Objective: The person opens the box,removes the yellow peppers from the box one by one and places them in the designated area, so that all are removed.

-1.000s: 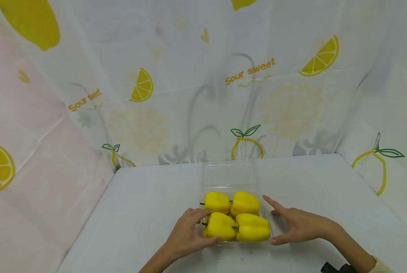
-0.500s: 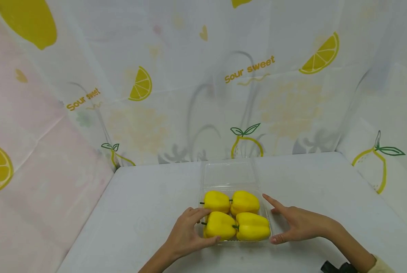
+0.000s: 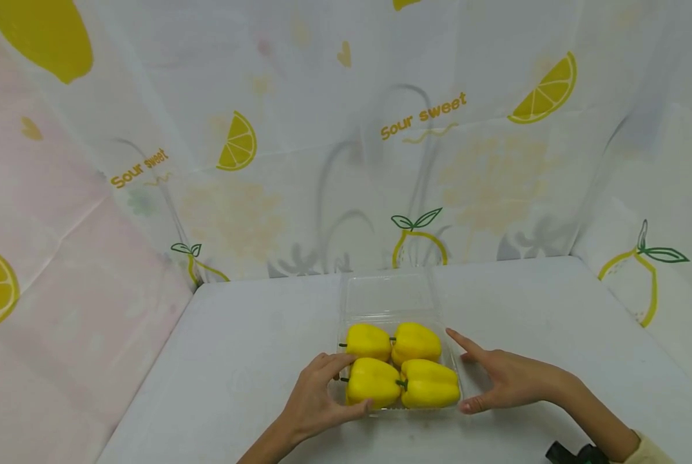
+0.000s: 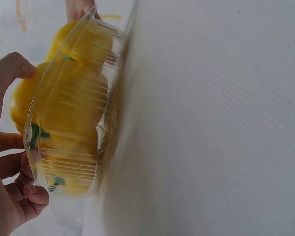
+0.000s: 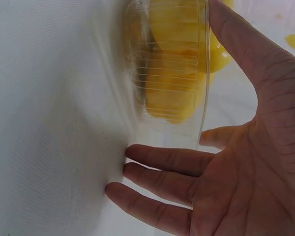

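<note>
A clear plastic clamshell box (image 3: pixel 453 361) stands on the table, its lid (image 3: pixel 389 293) folded back. Inside are yellow bell peppers: front left (image 3: pixel 375 385), front right (image 3: pixel 433 385), back left (image 3: pixel 368 341) and back right (image 3: pixel 417 343). My left hand (image 3: pixel 314 396) spans the front left pepper, thumb in front and index finger behind; in the left wrist view its thumb (image 4: pixel 22 66) rests on the pepper and lower fingers curl by the rim. My right hand (image 3: pixel 514 380) spreads along the box's right side, thumb at its front corner, several fingers (image 5: pixel 162 160) extended at the tabletop.
White cloth covers the table (image 3: pixel 253 341). A lemon-printed curtain (image 3: pixel 299 212) hangs along the back and both sides. Beside my right forearm, a black object (image 3: pixel 578 453) shows at the bottom edge.
Both hands stay in place around the box. The front peppers shift very slightly, and the head view tilts a little.
</note>
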A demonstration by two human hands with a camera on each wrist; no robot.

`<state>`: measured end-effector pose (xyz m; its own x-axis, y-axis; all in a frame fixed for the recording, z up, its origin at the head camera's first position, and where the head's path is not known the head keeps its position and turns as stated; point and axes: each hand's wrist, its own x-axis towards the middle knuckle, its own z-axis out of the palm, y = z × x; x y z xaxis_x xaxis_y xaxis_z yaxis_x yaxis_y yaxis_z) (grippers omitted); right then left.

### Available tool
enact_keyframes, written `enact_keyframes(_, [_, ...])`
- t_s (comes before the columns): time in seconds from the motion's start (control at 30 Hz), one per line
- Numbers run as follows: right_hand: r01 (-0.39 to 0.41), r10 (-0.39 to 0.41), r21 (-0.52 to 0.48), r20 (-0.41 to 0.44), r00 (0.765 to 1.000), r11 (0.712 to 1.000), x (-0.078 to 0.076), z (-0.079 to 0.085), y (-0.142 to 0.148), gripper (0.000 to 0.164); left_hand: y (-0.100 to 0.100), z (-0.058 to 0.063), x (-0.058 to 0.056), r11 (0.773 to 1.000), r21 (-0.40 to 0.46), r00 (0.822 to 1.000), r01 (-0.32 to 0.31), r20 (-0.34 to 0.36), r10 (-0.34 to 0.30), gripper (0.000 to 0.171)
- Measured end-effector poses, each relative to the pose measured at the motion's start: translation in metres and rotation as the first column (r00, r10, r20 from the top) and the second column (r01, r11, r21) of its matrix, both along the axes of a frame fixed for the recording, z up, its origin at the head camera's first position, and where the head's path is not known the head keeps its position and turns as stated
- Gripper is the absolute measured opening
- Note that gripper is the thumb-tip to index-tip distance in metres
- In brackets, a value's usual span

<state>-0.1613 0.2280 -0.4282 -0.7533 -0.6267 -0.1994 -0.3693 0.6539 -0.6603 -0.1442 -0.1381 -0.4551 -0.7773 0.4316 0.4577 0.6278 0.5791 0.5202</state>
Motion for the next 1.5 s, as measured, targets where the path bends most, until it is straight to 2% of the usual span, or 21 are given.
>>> enact_keyframes(0.5, [0.017,-0.017,0.008,-0.008,1.0,1.0,0.003,0.002,-0.001,0.112,-0.003,-0.008,-0.002,0.996,0.09,1.0,0.022,-0.018,-0.02,0.056])
enact_keyframes(0.8, [0.021,-0.02,0.038,-0.025,0.999,0.999,0.003,0.001,-0.001,0.114,-0.004,-0.01,-0.004,0.976,0.212,0.998,0.058,-0.015,-0.056,0.051])
enact_keyframes(0.9, [0.015,-0.014,0.026,-0.029,0.999,1.0,0.003,0.001,-0.001,0.113,-0.005,-0.009,-0.005,0.968,0.245,0.998,0.054,0.006,-0.057,0.05])
enact_keyframes(1.03, [0.005,-0.004,0.016,-0.036,0.999,1.0,0.003,0.001,-0.001,0.113,-0.006,-0.009,-0.004,0.969,0.245,0.998,0.017,0.062,-0.033,0.051])
enact_keyframes(1.17, [-0.001,0.001,0.013,-0.037,0.999,1.0,0.003,0.001,-0.001,0.113,-0.006,-0.007,-0.002,0.976,0.217,0.996,0.004,0.084,-0.023,0.054])
enact_keyframes(1.5, [-0.003,0.003,0.008,-0.034,0.999,1.0,0.004,0.003,-0.001,0.112,-0.015,0.003,-0.003,0.976,0.216,0.999,0.029,0.032,-0.037,0.057])
